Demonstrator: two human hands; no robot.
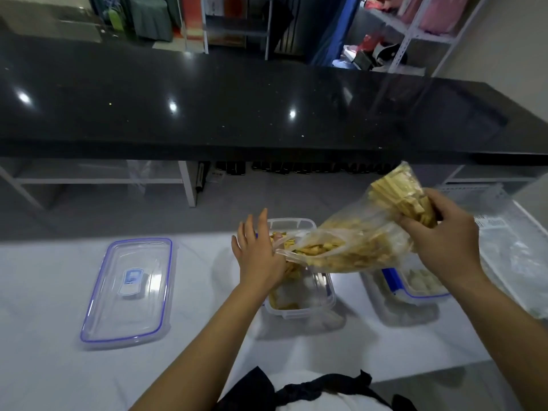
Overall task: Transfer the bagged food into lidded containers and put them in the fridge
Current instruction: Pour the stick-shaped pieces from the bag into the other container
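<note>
Step in hand: emptying the clear bag (355, 244) of yellow food sticks into the open container (299, 298) at centre frame. My right hand (441, 235) grips the closed end of the bag, fingers curled round a bunched clump of sticks, raised toward the right of the frame so the bag slopes down-left. My left hand (258, 253) is at the bag's mouth over the container; its fingers are mostly straight and spread, and I cannot tell whether the thumb pinches the plastic. A few sticks already lie in the container.

To do it well, I judge: keep the mouth low inside the rim, raise the closed end gradually, loosen the clump so the sticks slide, not drop.

The lid (127, 292) lies flat at lower left. Second container (415, 289), lower right, holds pale pieces.
</note>
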